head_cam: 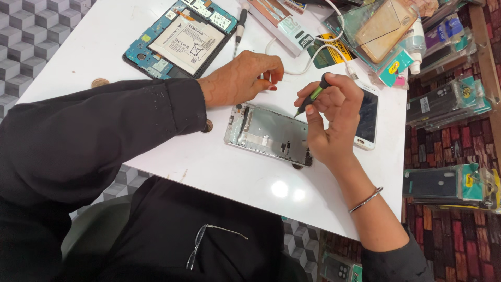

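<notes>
Glasses (209,243) hanging low centre; right hand (331,125) pinching screwdriver (311,97) over phone frame (269,133) mid-frame; left hand (240,78) curled loosely, fingertips touching frame's top edge, holding nothing visible.

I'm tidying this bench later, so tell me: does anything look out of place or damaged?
The tablet at the table's far corner lies with its back off, battery and boards bare. A coin sits at the left edge.

We have one view only: from our head we look steeply down, close over the white counter (219,167), with our hands mid-frame and our lap below.
</notes>
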